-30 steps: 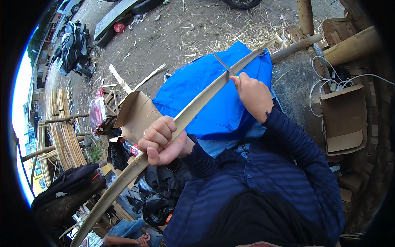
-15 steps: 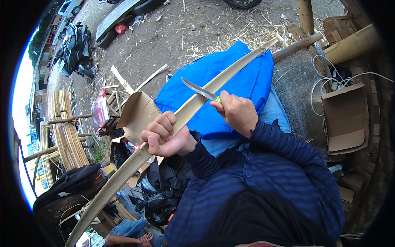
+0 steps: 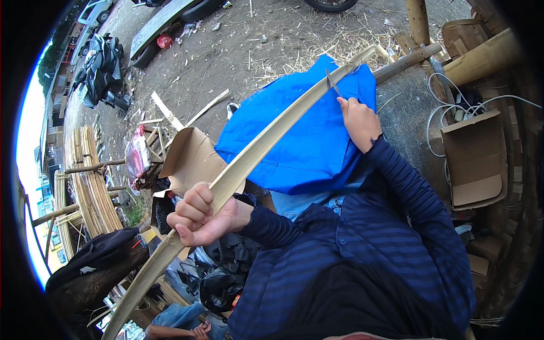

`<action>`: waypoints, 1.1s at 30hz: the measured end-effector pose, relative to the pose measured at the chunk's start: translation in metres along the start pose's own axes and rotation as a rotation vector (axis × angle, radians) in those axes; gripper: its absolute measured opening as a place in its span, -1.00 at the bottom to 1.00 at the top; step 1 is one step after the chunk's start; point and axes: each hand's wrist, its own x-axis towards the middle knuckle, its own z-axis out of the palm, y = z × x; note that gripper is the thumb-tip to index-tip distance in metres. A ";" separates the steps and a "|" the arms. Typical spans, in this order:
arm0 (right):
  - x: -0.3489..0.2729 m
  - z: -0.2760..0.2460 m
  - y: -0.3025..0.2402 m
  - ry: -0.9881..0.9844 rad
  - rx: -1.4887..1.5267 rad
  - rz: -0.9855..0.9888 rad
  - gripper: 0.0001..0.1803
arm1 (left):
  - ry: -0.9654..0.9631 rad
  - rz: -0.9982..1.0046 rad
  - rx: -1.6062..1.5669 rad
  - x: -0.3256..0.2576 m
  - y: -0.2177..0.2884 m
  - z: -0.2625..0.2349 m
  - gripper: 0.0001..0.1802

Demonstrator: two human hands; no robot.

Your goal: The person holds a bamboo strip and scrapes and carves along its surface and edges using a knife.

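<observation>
A long, pale split bamboo strip runs slantwise from the lower left to the upper right. My left hand is closed round it at its lower-middle part. In my right hand is a knife, its fingers wrapped round the handle. The blade lies across the strip close to its far end, its edge contact too small to make out. Under the strip a blue cloth covers my lap. The strip's lower end runs out of view at the bottom left.
An open cardboard box stands left of my lap, another at the right beside white cables. Bundled bamboo strips lean at the left. A thick bamboo pole is at upper right. Another person's hands show at the bottom.
My right hand has moved the knife up and right along the strip, toward its far end. My left hand and the strip have shifted down and left.
</observation>
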 end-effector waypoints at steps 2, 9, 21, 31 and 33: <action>-0.004 -0.009 -0.020 -0.040 0.120 -0.064 -0.56 | 0.025 -0.006 0.020 -0.001 -0.002 -0.002 -0.63; -0.047 -0.048 -0.091 -0.109 0.332 -0.509 -0.66 | -0.068 -0.042 -0.093 -0.003 -0.012 -0.010 -0.64; -0.042 -0.022 -0.082 0.004 0.185 -0.521 -0.65 | -0.145 -0.086 -0.152 -0.006 -0.019 -0.018 -0.69; -0.042 -0.001 -0.080 0.063 0.152 -0.524 -0.66 | 0.002 -0.089 -0.065 -0.008 -0.015 -0.021 -0.67; -0.041 0.001 -0.076 0.079 0.140 -0.476 -0.65 | 0.035 -0.105 -0.057 -0.009 -0.015 -0.020 -0.66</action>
